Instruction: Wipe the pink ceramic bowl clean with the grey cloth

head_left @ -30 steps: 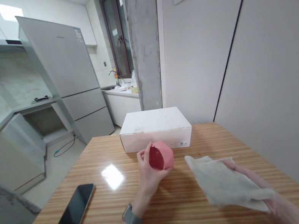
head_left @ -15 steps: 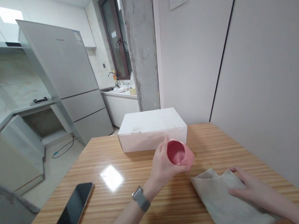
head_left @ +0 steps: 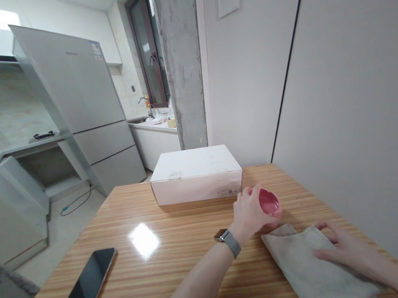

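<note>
While L hand (head_left: 250,209) grips pink cup (head_left: 269,202), inside bare

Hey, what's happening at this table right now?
A person sits at a wooden table. Their left hand has a grip on a small pink cup, holding it low near the tabletop, just in front of a closed white box. Their right hand rests flat on a grey cloth spread on the table beside the cup. A dark phone lies screen-up near the left edge, with a cable at its near end.
</note>
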{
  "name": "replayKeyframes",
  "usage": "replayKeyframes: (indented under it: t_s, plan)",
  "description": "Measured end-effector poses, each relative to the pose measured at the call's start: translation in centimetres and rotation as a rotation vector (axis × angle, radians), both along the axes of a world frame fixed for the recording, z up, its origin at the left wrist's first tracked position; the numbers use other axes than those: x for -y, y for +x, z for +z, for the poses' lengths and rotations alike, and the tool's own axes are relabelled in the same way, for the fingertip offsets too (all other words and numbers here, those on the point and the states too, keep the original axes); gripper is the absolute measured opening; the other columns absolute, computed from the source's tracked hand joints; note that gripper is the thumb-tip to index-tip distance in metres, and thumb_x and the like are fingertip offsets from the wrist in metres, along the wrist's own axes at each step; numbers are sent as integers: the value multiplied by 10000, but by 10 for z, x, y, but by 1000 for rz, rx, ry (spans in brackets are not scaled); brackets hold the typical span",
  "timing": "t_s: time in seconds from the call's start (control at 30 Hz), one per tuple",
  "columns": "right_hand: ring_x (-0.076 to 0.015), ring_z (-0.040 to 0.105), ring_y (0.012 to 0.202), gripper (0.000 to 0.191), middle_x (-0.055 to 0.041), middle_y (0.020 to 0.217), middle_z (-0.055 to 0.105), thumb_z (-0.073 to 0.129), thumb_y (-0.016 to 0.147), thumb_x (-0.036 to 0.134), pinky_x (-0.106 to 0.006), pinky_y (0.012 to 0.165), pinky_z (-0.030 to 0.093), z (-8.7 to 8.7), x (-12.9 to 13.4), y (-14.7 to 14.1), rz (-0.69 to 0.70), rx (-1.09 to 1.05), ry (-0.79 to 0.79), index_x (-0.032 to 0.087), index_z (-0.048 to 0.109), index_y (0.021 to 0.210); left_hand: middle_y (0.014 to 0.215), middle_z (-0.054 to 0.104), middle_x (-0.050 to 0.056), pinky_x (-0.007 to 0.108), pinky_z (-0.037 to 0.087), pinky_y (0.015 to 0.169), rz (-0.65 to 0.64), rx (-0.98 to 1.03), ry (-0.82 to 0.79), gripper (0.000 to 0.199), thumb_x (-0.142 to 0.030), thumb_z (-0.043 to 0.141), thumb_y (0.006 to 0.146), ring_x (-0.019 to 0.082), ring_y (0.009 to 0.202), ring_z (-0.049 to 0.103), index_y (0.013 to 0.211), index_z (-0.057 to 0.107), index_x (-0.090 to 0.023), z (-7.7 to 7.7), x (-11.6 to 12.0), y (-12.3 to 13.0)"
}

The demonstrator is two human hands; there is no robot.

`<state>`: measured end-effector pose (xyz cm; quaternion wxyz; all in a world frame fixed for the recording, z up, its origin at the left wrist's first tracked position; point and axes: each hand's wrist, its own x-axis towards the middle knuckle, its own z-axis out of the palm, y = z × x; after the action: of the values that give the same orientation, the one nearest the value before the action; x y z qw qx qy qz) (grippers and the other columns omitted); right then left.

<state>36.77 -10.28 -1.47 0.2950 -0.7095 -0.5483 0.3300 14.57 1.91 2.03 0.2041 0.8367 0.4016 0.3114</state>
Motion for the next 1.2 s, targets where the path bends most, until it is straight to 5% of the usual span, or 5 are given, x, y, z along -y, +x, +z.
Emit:
replayKeyframes:
  t_s: [0.27,0.4,0.63,0.83,1.2]
  plan:
    - [-290,675,630,416,-91,699,711,634,674,410,-373,582,492,-5,-1,22,-89,205,73,217,512,1023,1361,472,142,522,421,952,-66,50,-104,1060,-568,788,524,385,1183,467,1436,334,-272,-6,-1,8]
    - [-313,689,784,487,-133,865,714,587,716,533,-432,719,520,6,-3,16,-250,352,256,189,584,1061,1406,447,153,470,328,1065,-110,268,-137,796,-518,703,698,332,1304,378,1375,440,-193,5,13,-8]
    - [-259,681,815,289,-67,817,726,554,786,507,-352,788,507,42,-1,-106,-51,39,412,231,638,772,899,703,55,262,479,717,-72,430,-329,245,-311,555,851,170,815,629,1007,681,-170,5,55,-86]
    - [-161,569,608,347,2,620,581,521,854,490,-259,599,450,4,2,-217,222,-362,278,204,545,660,597,551,-24,211,349,566,70,306,-425,236,-312,527,870,112,591,488,735,642,-156,-27,90,-151]
    - [-136,498,597,385,26,611,514,472,890,510,-240,586,385,-15,9,-238,306,-321,224,192,541,684,575,524,-7,216,324,546,184,289,-383,417,-467,424,901,121,560,478,687,602,-156,-57,116,-169]
